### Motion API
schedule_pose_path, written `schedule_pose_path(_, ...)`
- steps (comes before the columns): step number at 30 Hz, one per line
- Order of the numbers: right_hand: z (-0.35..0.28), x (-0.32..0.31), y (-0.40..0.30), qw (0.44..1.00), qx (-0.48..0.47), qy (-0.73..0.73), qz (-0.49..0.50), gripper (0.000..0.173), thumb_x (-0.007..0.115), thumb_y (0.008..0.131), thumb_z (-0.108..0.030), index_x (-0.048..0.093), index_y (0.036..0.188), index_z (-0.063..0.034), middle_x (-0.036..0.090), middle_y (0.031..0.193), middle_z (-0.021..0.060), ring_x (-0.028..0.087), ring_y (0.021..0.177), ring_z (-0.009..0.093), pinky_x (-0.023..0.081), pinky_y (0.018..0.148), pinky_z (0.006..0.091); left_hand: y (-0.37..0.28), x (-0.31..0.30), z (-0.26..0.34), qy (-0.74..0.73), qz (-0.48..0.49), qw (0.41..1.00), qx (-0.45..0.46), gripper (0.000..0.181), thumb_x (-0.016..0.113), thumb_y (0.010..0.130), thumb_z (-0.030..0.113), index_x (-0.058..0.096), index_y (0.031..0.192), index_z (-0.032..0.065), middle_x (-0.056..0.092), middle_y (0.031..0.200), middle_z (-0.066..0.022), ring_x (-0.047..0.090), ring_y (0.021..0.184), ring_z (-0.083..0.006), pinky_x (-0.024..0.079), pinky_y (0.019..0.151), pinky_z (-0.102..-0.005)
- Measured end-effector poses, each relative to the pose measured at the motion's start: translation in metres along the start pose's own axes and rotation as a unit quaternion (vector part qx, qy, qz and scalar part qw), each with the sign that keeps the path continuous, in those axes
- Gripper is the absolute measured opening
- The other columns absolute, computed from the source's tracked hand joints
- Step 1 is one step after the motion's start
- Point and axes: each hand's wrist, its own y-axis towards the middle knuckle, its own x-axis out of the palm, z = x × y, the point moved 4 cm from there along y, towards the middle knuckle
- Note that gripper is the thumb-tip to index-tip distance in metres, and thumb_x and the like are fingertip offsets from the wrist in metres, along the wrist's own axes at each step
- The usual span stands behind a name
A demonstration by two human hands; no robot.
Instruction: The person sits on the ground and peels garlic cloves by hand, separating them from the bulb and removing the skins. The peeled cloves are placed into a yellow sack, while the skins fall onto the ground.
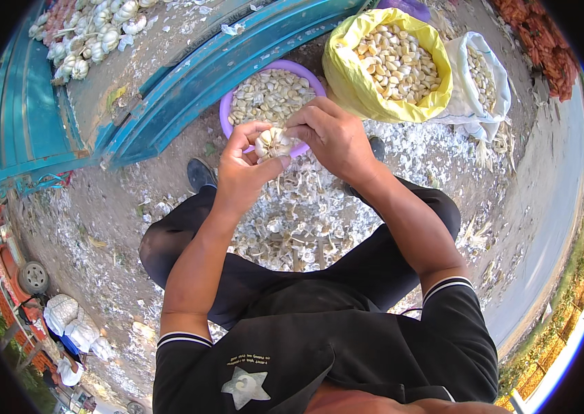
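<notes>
My left hand (244, 171) holds a garlic bulb (272, 144) between thumb and fingers, its cloves partly spread. At the bulb's right side, my right hand (330, 137) has its thumb and fingertips pinched against it; whether a clove is between them is hidden. Just beyond both hands, a purple plastic basin (225, 111) on the ground holds many loose garlic cloves (271, 95). To its right stands a yellow woven sack (341, 77), rolled open and full of peeled-looking cloves. Beside that is a white woven sack (501, 98) with more cloves.
A blue metal truck-bed side (183, 93) crosses the upper left, with whole garlic bulbs (98, 39) on the bed. Garlic skins (297, 217) litter the ground between my legs. Red mesh sacks (543, 46) lie upper right. At lower left are a person (69, 371), white sacks (72, 321) and an orange vehicle (10, 279).
</notes>
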Motion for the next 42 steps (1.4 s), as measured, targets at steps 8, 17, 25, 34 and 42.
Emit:
schedule_pose_path(8, 0.034, -0.009, -0.011, 0.969, 0.164, 0.163, -0.084, 0.024, 0.088, 0.100, -0.013, 0.086, 0.123, -0.0071, 0.084, 0.113, 0.0064, 0.080, 0.092, 0.019, 0.063, 0.083, 0.0339, 0.007, -0.003, 0.004, -0.032, 0.040, 0.998, 0.037, 0.065, 0.090, 0.095, -0.008, 0.059, 0.151, 0.0043, 0.071, 0.139, -0.0096, 0.075, 0.126, -0.0183, 0.065, 0.106, -0.0360)
schedule_pose_path(17, 0.011, 0.014, -0.011, 0.890, 0.288, 0.338, -0.101, 0.031, 0.088, 0.095, -0.013, 0.078, 0.120, 0.0020, 0.081, 0.104, 0.0068, 0.076, 0.095, 0.013, 0.060, 0.082, 0.0306, -0.001, 0.008, 0.002, 0.138, 0.025, 0.975, 0.169, 0.062, 0.098, 0.092, -0.002, 0.066, 0.145, 0.0044, 0.074, 0.139, -0.0121, 0.076, 0.129, -0.0224, 0.066, 0.108, -0.0384)
schedule_pose_path(25, 0.031, 0.025, -0.018, 0.854, 0.317, 0.403, -0.086, 0.021, 0.082, 0.094, -0.008, 0.076, 0.113, -0.0001, 0.078, 0.100, 0.0056, 0.073, 0.090, 0.012, 0.059, 0.080, 0.0298, -0.002, 0.013, -0.001, 0.053, -0.016, 0.993, 0.106, 0.062, 0.097, 0.094, 0.000, 0.065, 0.147, 0.0045, 0.074, 0.140, -0.0114, 0.077, 0.126, -0.0204, 0.066, 0.107, -0.0373)
schedule_pose_path(34, 0.013, 0.005, -0.006, 0.869, 0.299, 0.379, -0.107, 0.030, 0.082, 0.096, -0.016, 0.078, 0.121, 0.0000, 0.077, 0.100, 0.0038, 0.072, 0.090, 0.011, 0.058, 0.083, 0.0295, 0.001, 0.008, -0.004, 0.006, 0.006, 0.996, 0.086, 0.063, 0.095, 0.098, 0.002, 0.062, 0.151, 0.0043, 0.073, 0.142, -0.0105, 0.075, 0.125, -0.0174, 0.065, 0.103, -0.0343)
schedule_pose_path(42, 0.002, 0.006, -0.006, 0.925, 0.265, 0.245, -0.121, 0.027, 0.082, 0.095, -0.014, 0.082, 0.118, 0.0009, 0.079, 0.104, 0.0041, 0.073, 0.100, 0.012, 0.060, 0.090, 0.0301, -0.003, 0.009, -0.003, 0.046, -0.020, 0.994, 0.098, 0.061, 0.094, 0.095, -0.005, 0.065, 0.147, 0.0030, 0.071, 0.144, -0.0122, 0.075, 0.132, -0.0218, 0.067, 0.107, -0.0360)
